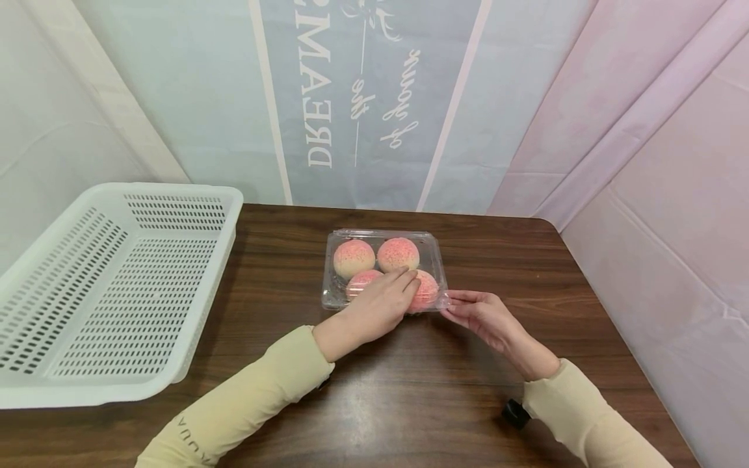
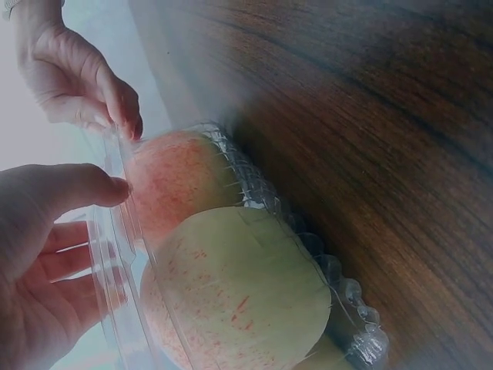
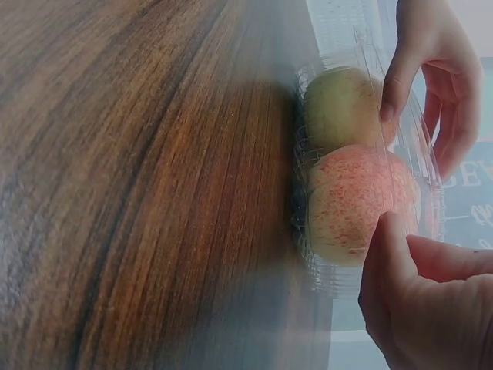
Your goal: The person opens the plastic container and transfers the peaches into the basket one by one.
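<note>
A clear plastic clamshell box (image 1: 432,255) stands on the table with several round pink-and-cream fruits (image 1: 354,257) inside, which look like peaches. Across the front part of its lid lies my left hand (image 1: 379,307), fingers extended over the top. In the left wrist view the left thumb (image 2: 104,189) touches the lid's front edge. My right hand (image 1: 486,318) pinches the box's front right corner between thumb and fingers; the right wrist view shows this right hand (image 3: 424,297) close up. The lid lies over the fruits; whether it is latched cannot be made out.
A white perforated plastic basket (image 1: 131,305) stands at the left of the dark wooden table (image 1: 281,260). Behind the table hangs a light cloth (image 1: 222,117) with printed lettering. More pale cloth (image 1: 673,195) borders the right side.
</note>
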Demonstrator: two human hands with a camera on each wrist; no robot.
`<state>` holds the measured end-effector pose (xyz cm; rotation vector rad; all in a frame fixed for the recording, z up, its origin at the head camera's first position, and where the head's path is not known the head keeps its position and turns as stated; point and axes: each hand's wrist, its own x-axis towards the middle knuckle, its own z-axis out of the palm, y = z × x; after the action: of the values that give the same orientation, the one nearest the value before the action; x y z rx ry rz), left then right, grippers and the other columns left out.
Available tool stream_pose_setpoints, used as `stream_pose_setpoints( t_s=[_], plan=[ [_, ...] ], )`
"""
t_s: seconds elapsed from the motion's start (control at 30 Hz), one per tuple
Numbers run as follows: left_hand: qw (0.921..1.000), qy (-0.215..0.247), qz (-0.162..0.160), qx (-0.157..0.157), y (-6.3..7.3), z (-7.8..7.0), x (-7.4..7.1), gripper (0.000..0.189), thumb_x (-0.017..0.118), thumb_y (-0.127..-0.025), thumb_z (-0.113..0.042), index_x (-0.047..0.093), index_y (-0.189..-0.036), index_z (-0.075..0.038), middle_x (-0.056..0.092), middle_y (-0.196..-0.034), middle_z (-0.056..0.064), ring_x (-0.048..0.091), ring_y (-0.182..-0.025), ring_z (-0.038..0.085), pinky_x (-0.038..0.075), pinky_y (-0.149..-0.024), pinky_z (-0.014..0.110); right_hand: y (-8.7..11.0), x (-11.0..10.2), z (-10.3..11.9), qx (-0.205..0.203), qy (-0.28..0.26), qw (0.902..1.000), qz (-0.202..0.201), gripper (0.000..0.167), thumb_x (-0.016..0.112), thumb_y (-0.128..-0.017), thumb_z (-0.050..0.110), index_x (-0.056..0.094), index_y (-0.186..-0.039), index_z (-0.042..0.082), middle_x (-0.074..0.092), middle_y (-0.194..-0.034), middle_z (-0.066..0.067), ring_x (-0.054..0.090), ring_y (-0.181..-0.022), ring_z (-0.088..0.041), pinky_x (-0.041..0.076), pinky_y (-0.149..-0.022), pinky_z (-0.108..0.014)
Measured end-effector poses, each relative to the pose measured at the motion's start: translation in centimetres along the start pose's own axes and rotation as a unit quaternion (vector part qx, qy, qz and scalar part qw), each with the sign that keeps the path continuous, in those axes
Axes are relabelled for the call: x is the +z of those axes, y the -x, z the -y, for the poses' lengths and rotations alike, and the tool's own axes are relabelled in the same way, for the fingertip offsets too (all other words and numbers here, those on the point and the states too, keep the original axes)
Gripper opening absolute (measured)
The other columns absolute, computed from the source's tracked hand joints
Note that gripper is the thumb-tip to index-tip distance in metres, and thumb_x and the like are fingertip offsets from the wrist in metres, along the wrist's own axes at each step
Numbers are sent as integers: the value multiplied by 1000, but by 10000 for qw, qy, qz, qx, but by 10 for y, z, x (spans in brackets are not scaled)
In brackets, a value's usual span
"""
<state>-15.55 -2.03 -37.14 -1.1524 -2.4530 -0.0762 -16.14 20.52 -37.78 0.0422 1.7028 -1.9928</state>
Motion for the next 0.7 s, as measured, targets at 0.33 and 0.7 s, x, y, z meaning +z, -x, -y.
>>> stream_pose_setpoints(
  t_s=[0.33,0.7],
  plan=[
    [10000,51,-23,-79,-3,-2,2,32,58,-82,-4,54,-113,3,55,-116,15,50,-114,28,37,-99,31,-1,-1,1,108,-152,9998,24,48,40,-88,-13,20,-130,-23,62,-96,-11,63,-89,-14,49,-81,-25],
    [9978,-424,462,-191,-8,-7,1,38,59,-86,-11,53,-121,2,53,-124,16,49,-118,28,35,-101,31,3,4,2,107,-437,9987,-247,50,45,-88,-11,22,-131,-22,64,-94,-9,63,-89,-14,49,-81,-26]
  ],
)
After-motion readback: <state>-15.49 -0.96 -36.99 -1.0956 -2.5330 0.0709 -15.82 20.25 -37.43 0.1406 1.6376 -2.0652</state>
